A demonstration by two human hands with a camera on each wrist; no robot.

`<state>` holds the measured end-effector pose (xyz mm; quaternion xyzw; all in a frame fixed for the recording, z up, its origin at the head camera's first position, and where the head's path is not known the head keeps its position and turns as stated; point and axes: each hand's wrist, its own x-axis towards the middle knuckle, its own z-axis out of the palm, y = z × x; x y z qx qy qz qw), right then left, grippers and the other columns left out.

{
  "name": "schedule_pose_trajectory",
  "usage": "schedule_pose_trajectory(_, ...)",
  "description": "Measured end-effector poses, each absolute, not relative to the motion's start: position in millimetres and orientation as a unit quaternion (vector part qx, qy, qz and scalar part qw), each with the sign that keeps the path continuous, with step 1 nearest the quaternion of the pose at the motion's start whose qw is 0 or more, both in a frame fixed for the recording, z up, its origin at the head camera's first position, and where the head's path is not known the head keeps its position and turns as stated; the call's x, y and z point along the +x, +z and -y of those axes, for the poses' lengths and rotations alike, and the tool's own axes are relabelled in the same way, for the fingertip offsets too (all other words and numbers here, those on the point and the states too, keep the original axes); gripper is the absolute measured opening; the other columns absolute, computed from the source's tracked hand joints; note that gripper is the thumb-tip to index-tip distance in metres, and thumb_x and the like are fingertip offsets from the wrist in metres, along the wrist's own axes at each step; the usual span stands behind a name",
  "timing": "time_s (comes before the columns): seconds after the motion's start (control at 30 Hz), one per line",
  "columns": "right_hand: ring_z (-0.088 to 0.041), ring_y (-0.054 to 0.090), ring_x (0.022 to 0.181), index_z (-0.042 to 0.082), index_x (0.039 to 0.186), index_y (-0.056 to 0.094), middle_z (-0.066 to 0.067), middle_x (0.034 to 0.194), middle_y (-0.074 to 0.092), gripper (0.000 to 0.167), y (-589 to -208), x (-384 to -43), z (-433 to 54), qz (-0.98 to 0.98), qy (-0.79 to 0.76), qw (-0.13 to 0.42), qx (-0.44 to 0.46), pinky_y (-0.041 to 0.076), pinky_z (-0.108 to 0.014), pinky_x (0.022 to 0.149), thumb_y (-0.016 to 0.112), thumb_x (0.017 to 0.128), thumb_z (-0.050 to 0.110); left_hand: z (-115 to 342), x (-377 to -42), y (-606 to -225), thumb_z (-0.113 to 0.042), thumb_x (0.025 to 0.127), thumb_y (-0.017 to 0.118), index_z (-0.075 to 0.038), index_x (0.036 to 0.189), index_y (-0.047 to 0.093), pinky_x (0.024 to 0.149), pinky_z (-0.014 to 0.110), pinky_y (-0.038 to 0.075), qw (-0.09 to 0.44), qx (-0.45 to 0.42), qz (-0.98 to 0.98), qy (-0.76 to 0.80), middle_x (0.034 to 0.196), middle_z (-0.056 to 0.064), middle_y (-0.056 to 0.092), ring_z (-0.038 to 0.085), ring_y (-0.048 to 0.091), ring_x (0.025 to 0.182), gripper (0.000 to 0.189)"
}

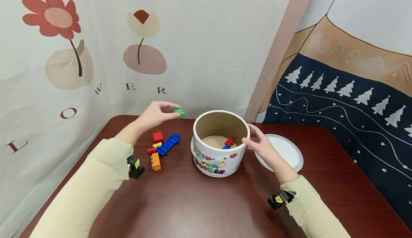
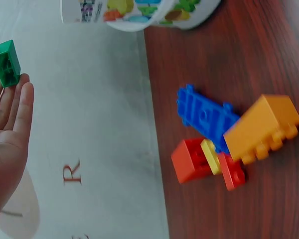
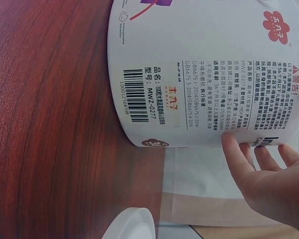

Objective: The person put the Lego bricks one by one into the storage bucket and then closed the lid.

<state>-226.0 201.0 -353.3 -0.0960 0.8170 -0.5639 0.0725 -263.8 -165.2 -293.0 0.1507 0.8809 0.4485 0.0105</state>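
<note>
My left hand (image 1: 157,113) pinches a small green toy brick (image 1: 179,113) between thumb and fingers, above the table's far edge and left of the bucket. The brick's hollow underside shows in the left wrist view. With my right hand (image 1: 258,143) I hold the white, round toy bucket (image 1: 216,168) by its right side, thumb at the rim and fingers on the printed outer wall. Inside the bucket lie a red brick (image 1: 229,142) and a blue piece (image 1: 226,147). Below my left hand lies a blue slatted piece (image 1: 168,144).
Beside the blue piece lie a red block (image 1: 158,137), a yellow piece (image 1: 157,145), a smaller red brick (image 1: 151,151) and an orange block (image 1: 156,161). A white round lid (image 1: 289,152) lies right of the bucket. Printed fabric hangs behind the brown table (image 1: 193,202).
</note>
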Motion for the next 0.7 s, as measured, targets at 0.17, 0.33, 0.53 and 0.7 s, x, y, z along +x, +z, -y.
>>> schedule_pose_trajectory(0.17,-0.041,0.039,0.129,0.014,0.149,0.019,-0.022,0.146,0.030,0.066,-353.3,-225.3,-200.4,-0.817,-0.563,0.069,-0.099,0.040,-0.054,0.100,0.055,0.094,0.024,143.6,-266.2,-292.0,-0.030,0.086,0.066,-0.010,0.123,0.060,0.093,0.042,0.049,0.018,0.176,-0.868,0.464,0.117,0.013,0.064,0.025,0.062,0.105,0.043)
schedule_pose_trajectory(0.33,-0.041,0.039,0.129,0.013,0.149,0.019,-0.022,0.146,0.031,0.066,-353.7,-225.4,-201.3,-0.817,-0.564,0.067,-0.100,0.040,-0.054,0.100,0.054,0.094,0.023,120.7,-269.5,-291.5,-0.026,0.085,0.068,-0.008,0.121,0.062,0.093,0.042,0.050,0.022,0.200,-0.859,0.472,0.116,0.013,0.066,0.025,0.062,0.107,0.040)
schedule_pose_trajectory(0.53,-0.040,0.039,0.129,0.014,0.149,0.019,-0.021,0.146,0.031,0.064,-356.1,-226.3,-202.0,-0.815,-0.567,0.071,-0.095,0.040,-0.054,0.101,0.053,0.095,0.021,95.1,-270.8,-294.3,-0.020,0.085,0.068,-0.003,0.120,0.062,0.094,0.041,0.049,0.039,0.220,-0.846,0.484,0.114,0.015,0.066,0.026,0.061,0.109,0.040)
schedule_pose_trajectory(0.7,-0.040,0.038,0.129,0.015,0.149,0.018,-0.021,0.147,0.030,0.064,-355.2,-226.6,-201.4,-0.815,-0.567,0.071,-0.096,0.040,-0.055,0.101,0.052,0.095,0.019,80.4,-270.6,-295.5,-0.019,0.085,0.068,-0.003,0.121,0.062,0.097,0.043,0.047,0.054,0.233,-0.844,0.480,0.115,0.015,0.066,0.026,0.061,0.110,0.040)
